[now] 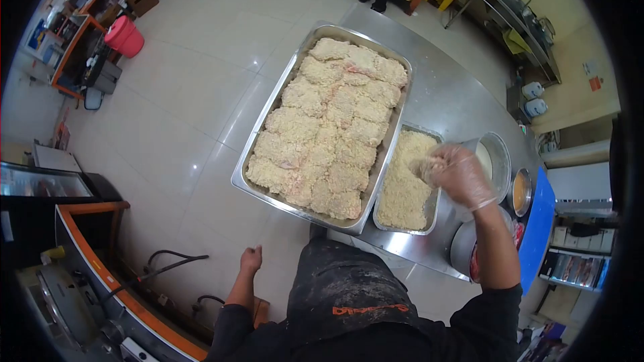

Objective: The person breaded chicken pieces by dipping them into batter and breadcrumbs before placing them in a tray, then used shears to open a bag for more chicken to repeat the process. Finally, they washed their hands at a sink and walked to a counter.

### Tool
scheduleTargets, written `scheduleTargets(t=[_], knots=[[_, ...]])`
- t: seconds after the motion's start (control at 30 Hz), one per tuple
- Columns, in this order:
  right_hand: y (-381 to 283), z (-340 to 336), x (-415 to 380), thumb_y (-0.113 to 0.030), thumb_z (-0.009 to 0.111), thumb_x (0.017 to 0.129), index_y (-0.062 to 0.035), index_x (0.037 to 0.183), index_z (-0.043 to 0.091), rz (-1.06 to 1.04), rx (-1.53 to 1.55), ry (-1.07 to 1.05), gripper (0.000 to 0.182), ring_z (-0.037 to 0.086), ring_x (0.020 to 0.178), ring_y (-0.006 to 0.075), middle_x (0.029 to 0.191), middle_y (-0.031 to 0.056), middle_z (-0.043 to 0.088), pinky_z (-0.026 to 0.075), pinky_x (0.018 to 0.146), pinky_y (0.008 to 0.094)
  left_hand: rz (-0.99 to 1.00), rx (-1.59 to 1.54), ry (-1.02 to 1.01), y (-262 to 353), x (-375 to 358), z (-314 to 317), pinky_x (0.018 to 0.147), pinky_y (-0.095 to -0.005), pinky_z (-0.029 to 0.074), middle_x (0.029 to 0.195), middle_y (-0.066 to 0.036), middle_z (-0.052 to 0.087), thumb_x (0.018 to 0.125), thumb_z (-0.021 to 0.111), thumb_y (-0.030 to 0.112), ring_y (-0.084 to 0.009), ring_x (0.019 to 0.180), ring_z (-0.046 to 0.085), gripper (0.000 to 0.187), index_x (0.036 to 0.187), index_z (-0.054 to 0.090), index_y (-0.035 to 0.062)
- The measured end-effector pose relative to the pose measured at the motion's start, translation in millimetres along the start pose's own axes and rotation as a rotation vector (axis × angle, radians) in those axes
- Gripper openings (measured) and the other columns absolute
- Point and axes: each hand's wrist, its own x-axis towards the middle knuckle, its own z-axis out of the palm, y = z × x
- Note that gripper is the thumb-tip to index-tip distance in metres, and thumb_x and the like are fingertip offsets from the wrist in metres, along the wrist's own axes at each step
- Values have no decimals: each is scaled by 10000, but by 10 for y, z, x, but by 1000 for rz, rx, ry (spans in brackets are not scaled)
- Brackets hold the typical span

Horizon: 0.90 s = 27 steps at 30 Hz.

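My right hand [453, 173], in a clear plastic glove, is closed around a crumb-coated piece over the right edge of the small steel pan of breadcrumbs [402, 188]. Left of that pan stands a large steel tray [268, 104] packed with several breaded cutlets [329, 127]. My left hand [251, 259] hangs bare below the counter's near edge, fingers curled loosely, holding nothing. My dark, flour-dusted apron [342, 288] fills the bottom centre.
The steel counter [449, 94] runs away to the upper right. A white-filled bowl [493, 157], an orange-filled bowl [521, 192] and a steel bowl [463, 247] sit at its right. A red bucket [124, 35] stands on the tiled floor at upper left. An orange-trimmed appliance [100, 275] is at lower left.
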Motion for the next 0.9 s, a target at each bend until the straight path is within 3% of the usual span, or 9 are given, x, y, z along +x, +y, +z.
scheduleTargets(t=[0.13,0.27,0.37,0.43,0.53,0.63,0.73,0.83,0.9], knots=[[-469,-58,623,-84,746,779,52,1040,705,-143,138,-2,297,645,725,115,836,46,700,538,685,264,-196,17,-113,-463,-176,2,593,-417,556,795,-245,696,971,546,480,-283,574,687,544,988,639,-57],[-944,477,1329,-128,762,828,50,1113,664,-53,644,18,350,615,761,115,863,33,663,546,707,272,-332,-188,-207,-830,-434,256,485,-394,520,781,-208,694,979,553,457,-255,549,672,514,979,629,-51],[-830,1226,2133,-111,750,843,29,1110,644,40,917,61,320,608,835,134,908,45,645,556,757,280,-382,-276,-239,-878,-655,348,465,-379,506,801,-183,697,980,564,444,-251,542,661,508,1032,616,-59],[-426,1841,2744,-92,745,841,33,1127,626,94,908,107,334,628,859,168,979,69,657,561,761,303,-391,-315,-244,-870,-786,371,470,-370,505,817,-171,699,979,569,438,-251,550,659,516,1086,606,-65],[-355,1912,2830,-185,750,795,39,1119,638,38,579,90,409,657,942,251,1047,151,680,533,839,383,-367,-403,-241,-945,-920,399,500,-356,519,837,-167,701,975,584,424,-246,605,672,552,1191,582,-84],[-570,1719,2490,-180,685,853,32,1110,648,-177,-24,393,335,680,991,275,1121,150,702,532,866,404,-380,-380,-218,-908,-1031,377,525,-359,537,846,-178,706,966,603,408,-246,626,676,561,1190,580,-106],[-790,1616,2267,-328,547,973,4,1343,546,-415,-612,365,497,546,1277,332,1336,187,601,387,1129,414,-343,-227,-245,-1058,-887,490,550,-358,551,826,-173,700,960,616,397,-245,634,671,569,1174,580,-129],[-637,1979,2498,-409,396,1021,-6,1499,384,-898,-820,514,625,339,1464,321,1545,213,394,218,1234,391,-244,-87,-237,-1175,-660,589,566,-347,553,806,-159,695,955,624,393,-232,634,664,549,1164,592,-114],[-515,2046,2608,-487,319,1019,-10,1552,252,-799,-746,309,718,175,1520,298,1626,182,205,115,1252,358,-271,-215,-206,-1023,-705,536,609,-363,546,885,-173,695,983,590,415,-248,699,660,537,1172,580,-87]])
